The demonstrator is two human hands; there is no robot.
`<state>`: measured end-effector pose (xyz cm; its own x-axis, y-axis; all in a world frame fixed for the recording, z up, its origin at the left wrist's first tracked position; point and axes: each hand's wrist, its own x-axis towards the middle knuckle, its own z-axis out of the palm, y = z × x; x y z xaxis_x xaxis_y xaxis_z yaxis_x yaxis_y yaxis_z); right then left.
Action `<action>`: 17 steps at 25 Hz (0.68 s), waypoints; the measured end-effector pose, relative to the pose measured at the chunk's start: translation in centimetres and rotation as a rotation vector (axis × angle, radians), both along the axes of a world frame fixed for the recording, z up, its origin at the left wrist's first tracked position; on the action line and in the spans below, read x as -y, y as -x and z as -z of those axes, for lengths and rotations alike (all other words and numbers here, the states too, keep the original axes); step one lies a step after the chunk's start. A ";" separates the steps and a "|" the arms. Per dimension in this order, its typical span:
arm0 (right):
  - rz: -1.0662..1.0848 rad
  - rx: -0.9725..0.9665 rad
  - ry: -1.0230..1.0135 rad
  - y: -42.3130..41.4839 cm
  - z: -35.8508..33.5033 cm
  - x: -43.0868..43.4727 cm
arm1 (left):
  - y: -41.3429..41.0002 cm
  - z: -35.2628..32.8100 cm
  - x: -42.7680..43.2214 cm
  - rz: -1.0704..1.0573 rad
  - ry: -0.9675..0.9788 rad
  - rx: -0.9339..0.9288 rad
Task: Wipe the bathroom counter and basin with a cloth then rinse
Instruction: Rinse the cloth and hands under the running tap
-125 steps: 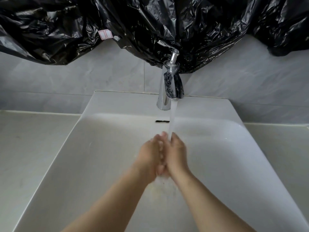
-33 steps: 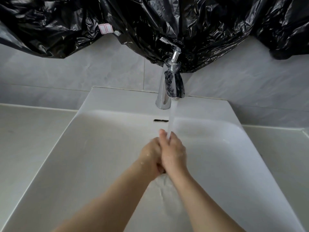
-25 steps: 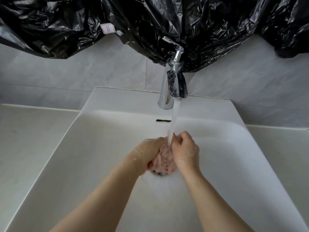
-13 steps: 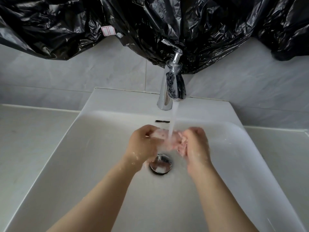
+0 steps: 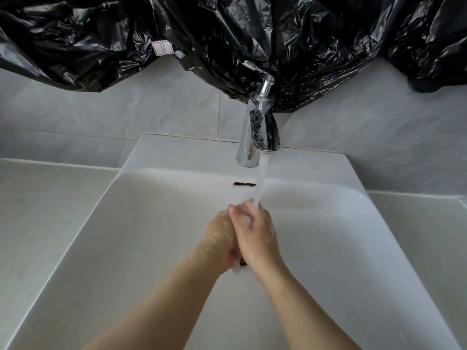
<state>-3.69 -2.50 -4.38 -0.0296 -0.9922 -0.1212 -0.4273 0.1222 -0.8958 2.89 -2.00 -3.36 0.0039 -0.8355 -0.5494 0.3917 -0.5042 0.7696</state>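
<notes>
- Two wet hands meet palm to palm under running water: our left hand (image 5: 221, 238) and right hand (image 5: 257, 238) press a pale wad, which we take for the cloth (image 5: 245, 220), between them. Whether the fingers (image 5: 249, 207) curl round it or lie flat, we cannot tell.
- The stream (image 5: 261, 183) from the tap (image 5: 262, 130) lands on the fingertips, above the middle of the basin (image 5: 151, 236).
- To rinse well, we judge, we should knead and turn the cloth in the stream, then wring it low in the basin so splashes miss the surface (image 5: 45, 210) on either side.
- Crumpled plastic sheeting (image 5: 227, 34) hangs over the wall (image 5: 101, 109) behind.
</notes>
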 end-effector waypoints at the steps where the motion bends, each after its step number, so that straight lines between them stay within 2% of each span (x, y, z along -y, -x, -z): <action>1: 0.034 0.007 -0.022 -0.1 0.1 0.0 | 0.3 -0.3 -0.1 -0.011 -0.037 -0.167; 2: 0.083 0.083 -0.019 0.1 0.3 0.2 | 0.6 -0.6 -0.1 -0.019 -0.050 -0.248; 3: 0.116 0.126 -0.027 0.2 0.5 0.5 | 0.8 -0.7 0.1 -0.020 -0.044 -0.229; 4: 0.135 0.124 -0.058 0.3 0.2 0.5 | 1.0 -0.7 0.3 -0.019 -0.019 -0.128; 6: 0.208 0.240 -0.183 0.7 0.0 0.7 | 1.7 -0.4 0.6 -0.006 0.039 0.193; 7: 0.236 0.386 -0.315 0.8 -0.4 0.6 | 1.7 -0.4 0.7 0.024 0.074 0.406; 8: 0.236 0.500 -0.426 1.1 -0.7 0.7 | 1.2 -0.3 0.8 0.088 0.148 0.597; 9: 0.255 0.555 -0.472 1.6 -0.8 0.8 | 0.6 -0.4 0.8 0.197 0.263 0.697; 10: 0.258 0.513 -0.455 2.3 -0.6 1.1 | -0.2 -0.6 0.8 0.335 0.365 0.661; 12: 0.231 0.301 -0.352 3.6 -0.3 1.6 | -1.7 -1.2 0.4 0.565 0.446 0.526; 13: 0.189 0.181 -0.318 3.9 -0.5 1.7 | -2.1 -1.5 0.3 0.582 0.447 0.597; 16: 0.081 -0.223 -0.119 4.3 -0.9 1.2 | -2.0 -1.9 0.0 0.444 0.518 1.079; 17: 0.085 -0.267 -0.028 4.2 -1.2 0.8 | -1.9 -2.2 -0.2 0.409 0.517 1.149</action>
<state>-7.89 -3.25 -3.18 -0.1473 -0.9811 -0.1252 -0.6346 0.1908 -0.7489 4.75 -1.77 -1.20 -0.0508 -0.9984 -0.0228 -0.7165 0.0205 0.6973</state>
